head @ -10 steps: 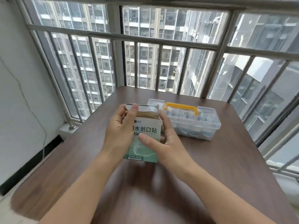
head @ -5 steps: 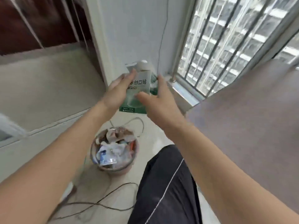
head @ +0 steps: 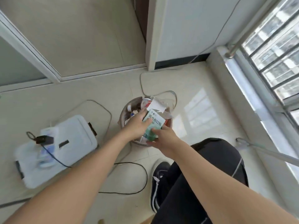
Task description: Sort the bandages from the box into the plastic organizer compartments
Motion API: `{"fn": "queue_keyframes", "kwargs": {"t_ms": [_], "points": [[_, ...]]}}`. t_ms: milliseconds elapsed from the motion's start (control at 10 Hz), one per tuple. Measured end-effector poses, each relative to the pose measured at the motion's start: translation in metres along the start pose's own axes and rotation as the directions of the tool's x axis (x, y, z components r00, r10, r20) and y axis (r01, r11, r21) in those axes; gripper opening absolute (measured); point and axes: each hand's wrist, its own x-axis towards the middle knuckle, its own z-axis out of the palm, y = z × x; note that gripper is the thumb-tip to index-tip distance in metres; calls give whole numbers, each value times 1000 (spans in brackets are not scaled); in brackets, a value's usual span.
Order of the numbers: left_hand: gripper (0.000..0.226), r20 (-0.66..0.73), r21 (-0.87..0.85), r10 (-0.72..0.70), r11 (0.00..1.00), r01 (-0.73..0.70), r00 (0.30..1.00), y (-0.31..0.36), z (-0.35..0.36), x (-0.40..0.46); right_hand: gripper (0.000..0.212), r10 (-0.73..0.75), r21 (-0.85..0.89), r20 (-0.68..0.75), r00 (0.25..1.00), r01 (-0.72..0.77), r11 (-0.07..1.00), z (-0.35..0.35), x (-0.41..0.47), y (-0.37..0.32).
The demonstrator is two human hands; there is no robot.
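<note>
The green and white bandage box (head: pixel 153 125) hangs over a round waste bin (head: pixel 123 113) on the floor, held between both hands. My left hand (head: pixel 137 125) grips its left side with the thumb across the front. My right hand (head: pixel 163 138) holds its lower right corner with thumb and fingers. The plastic organizer and the table are out of view.
The bin is full of paper and wrappers. A white lidded plastic case (head: pixel 56 149) lies on the tiled floor to the left, with black cables (head: pixel 129 164) running round it. My dark trouser leg and shoe (head: pixel 160 183) are at the lower right. Window bars (head: pixel 275 46) fill the right side.
The view has swung from the table down to the floor. Both hands have carried the box away from the table and lowered it over the waste bin.
</note>
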Motion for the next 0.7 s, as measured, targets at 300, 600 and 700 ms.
{"fn": "queue_keyframes", "kwargs": {"t_ms": [300,600,700], "points": [[46,-307,571,26,804,163,951,-9,-13,25,29,74,116,80,994,-83,990,21,11,10],[54,-331,447,-153,844,298,931,-8,11,5,24,30,170,-33,999,-24,985,-1,-40,-6],[51,-366,403,-173,856,323,914,4,17,-3,41,-3,110,-69,998,10,994,-16,-53,-8]]}}
